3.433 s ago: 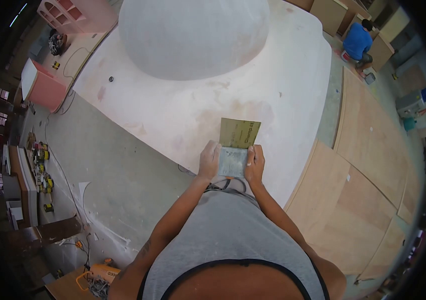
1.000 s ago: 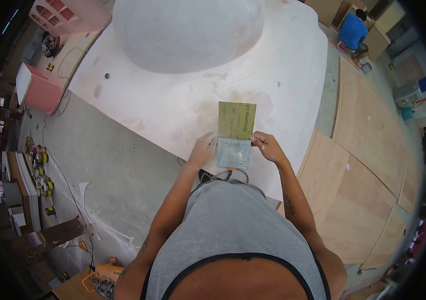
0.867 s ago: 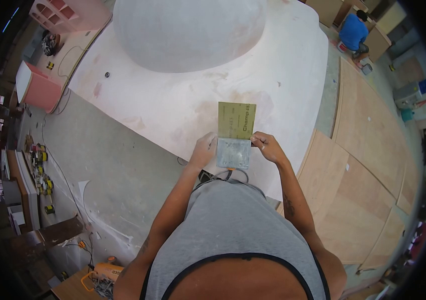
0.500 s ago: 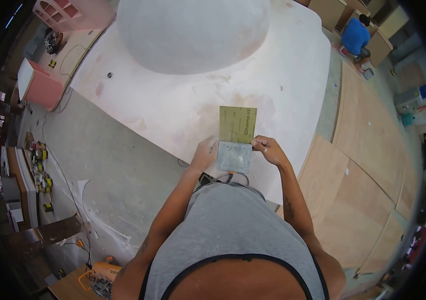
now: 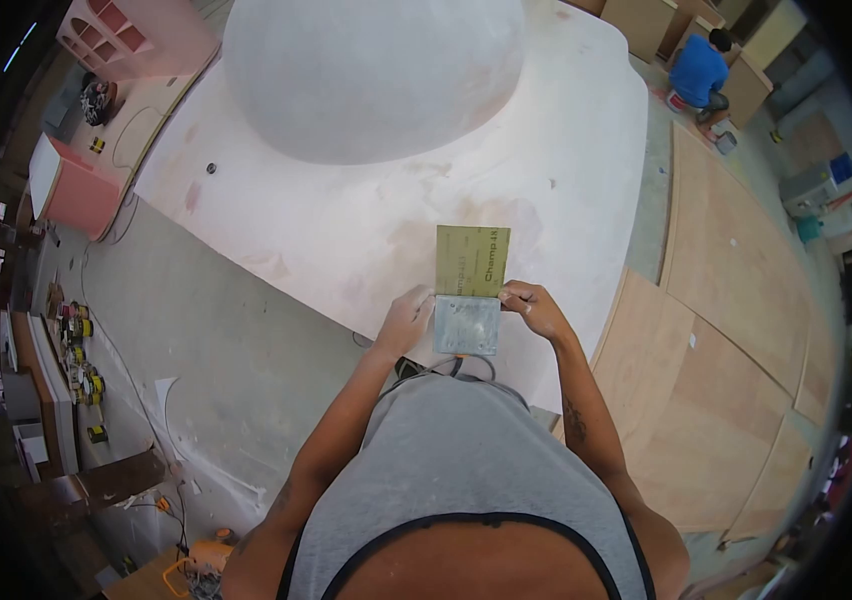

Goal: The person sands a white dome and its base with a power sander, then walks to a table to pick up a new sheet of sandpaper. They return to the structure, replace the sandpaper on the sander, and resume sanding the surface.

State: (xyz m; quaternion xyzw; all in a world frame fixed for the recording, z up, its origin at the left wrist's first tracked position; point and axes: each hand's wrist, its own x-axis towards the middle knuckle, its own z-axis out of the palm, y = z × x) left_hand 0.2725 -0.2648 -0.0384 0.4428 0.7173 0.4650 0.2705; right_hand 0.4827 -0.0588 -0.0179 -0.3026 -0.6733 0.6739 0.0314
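Note:
A greenish-yellow sheet of sandpaper (image 5: 471, 258), printed side up with "Champ" lettering, extends forward from the far edge of a grey square sander pad (image 5: 467, 326). The pad faces up close to my waist, and a dark cord shows just below it. My left hand (image 5: 407, 318) is closed at the left corner where sheet and pad meet; its fingertips are partly hidden. On the opposite corner, my right hand (image 5: 534, 308) pinches the sandpaper's edge between thumb and fingers. White dust coats both hands.
Under the hands lies a large white panel (image 5: 346, 215), with a big grey dome (image 5: 376, 75) on it. Plywood sheets (image 5: 736, 260) cover the floor at right. A person in a blue shirt (image 5: 698, 72) sits at the far right. Pink cabinetry (image 5: 81, 190) stands left.
The view has shifted slightly, so the dome and panel sit a little lower and further left. Both hands stay at the same corners of the sandpaper and pad.

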